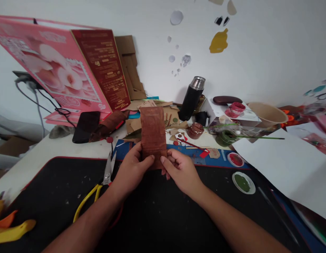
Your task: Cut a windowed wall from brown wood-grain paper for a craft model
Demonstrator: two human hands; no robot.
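Note:
A brown painted strip (153, 131), perhaps card or paper, stands upright between my two hands above the dark mat. At its lower left edge my left hand (135, 167) pinches it, thumb on the near face and fingers behind. My right hand (180, 168) grips the lower right corner with its thumb, the other fingers curled. Scissors (108, 172) with yellow handles lie by my left forearm, partly hidden under it. Behind the strip sit scraps of cardboard (172, 117) and an open jar of brown paint (195, 130).
A pink box (60, 70) and a phone (86, 126) are at the back left. A black thermos (192, 98) stands near the wall. Paint lids, one red (235, 160) and one green (243, 182), a green paint jar (226, 138) and white paper (278, 158) lie to the right.

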